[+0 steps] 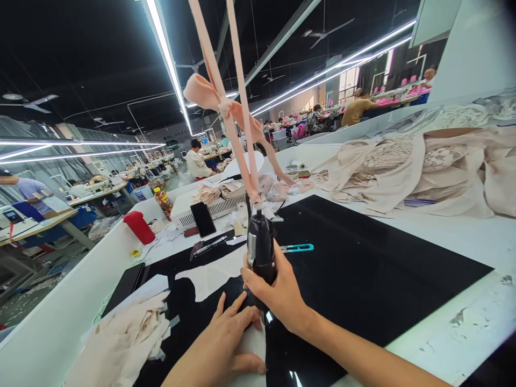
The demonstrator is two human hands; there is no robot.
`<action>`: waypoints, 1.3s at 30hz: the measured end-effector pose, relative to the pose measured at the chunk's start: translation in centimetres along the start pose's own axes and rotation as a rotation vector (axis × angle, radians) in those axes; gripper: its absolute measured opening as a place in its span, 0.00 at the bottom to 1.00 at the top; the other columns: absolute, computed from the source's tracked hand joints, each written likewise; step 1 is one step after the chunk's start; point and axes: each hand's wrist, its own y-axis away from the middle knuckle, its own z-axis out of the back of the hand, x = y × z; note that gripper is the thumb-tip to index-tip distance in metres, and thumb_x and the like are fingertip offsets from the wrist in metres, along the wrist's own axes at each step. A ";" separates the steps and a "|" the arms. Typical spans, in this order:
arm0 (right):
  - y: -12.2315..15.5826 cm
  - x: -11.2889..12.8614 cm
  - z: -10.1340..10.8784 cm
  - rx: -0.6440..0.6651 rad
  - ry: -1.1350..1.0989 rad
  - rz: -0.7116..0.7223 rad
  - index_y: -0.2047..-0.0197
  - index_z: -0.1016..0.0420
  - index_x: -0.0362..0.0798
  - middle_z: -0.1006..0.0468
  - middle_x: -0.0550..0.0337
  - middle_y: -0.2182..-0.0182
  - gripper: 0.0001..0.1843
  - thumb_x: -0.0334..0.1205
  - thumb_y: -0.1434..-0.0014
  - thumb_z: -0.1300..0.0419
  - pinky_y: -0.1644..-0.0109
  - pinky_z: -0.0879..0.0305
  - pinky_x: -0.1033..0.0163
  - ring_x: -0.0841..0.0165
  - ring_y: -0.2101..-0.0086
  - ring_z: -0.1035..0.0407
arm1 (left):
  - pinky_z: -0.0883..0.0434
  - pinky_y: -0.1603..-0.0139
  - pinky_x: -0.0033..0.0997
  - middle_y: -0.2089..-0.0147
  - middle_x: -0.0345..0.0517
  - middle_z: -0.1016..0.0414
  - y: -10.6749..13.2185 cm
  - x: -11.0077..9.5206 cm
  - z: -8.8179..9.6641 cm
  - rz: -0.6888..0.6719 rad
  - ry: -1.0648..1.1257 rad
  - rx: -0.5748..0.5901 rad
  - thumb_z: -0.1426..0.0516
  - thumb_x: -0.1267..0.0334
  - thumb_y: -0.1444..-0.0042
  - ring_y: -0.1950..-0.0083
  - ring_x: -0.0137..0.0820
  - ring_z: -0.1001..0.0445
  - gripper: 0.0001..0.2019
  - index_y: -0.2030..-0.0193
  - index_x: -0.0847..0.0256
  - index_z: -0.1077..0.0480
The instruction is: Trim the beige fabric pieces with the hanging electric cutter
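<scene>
Presently my right hand (278,287) grips the black tool (261,250) upright by the black mat (363,279)'s near edge. The ribbon (209,91) is already bowed, its tails at the tip seemingly unfinished. My left hand (226,338) lies flat on white fabric (258,344).

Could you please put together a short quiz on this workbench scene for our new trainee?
1. True or false: the right hand grips the black tool upright, with pink ribbon strips rising from its top.
2. What does the left hand rest on? A: a pale fabric piece. B: the red container. C: the phone.
3. Fill in: the teal snips lie on the ___ mat.

Key: 1 true. 2 A. 3 black.
</scene>
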 end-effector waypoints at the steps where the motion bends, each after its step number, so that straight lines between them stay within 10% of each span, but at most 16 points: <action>1: -0.1 0.0 0.1 0.004 0.008 -0.004 0.61 0.35 0.54 0.28 0.66 0.72 0.12 0.42 0.46 0.36 0.67 0.29 0.59 0.67 0.73 0.34 | 0.67 0.21 0.70 0.34 0.45 0.25 -0.1 0.0 0.0 0.011 0.000 0.014 0.26 0.58 0.46 0.20 0.49 0.48 0.22 0.50 0.53 0.29; 27: 1.5 0.6 0.0 0.040 -0.031 0.018 0.60 0.30 0.52 0.26 0.66 0.72 0.10 0.39 0.43 0.34 0.70 0.28 0.62 0.69 0.75 0.31 | 0.66 0.24 0.78 0.27 0.53 0.33 0.0 0.6 -0.5 -0.115 0.021 -0.045 0.26 0.56 0.47 0.19 0.52 0.50 0.31 0.37 0.54 0.28; 39: 2.5 0.7 0.1 0.077 -0.039 -0.006 0.60 0.29 0.52 0.25 0.67 0.71 0.09 0.37 0.42 0.34 0.67 0.26 0.65 0.71 0.73 0.31 | 0.64 0.23 0.76 0.19 0.50 0.50 0.0 0.1 -0.1 -0.125 -0.007 -0.011 0.27 0.60 0.44 0.18 0.51 0.55 0.47 0.22 0.49 0.45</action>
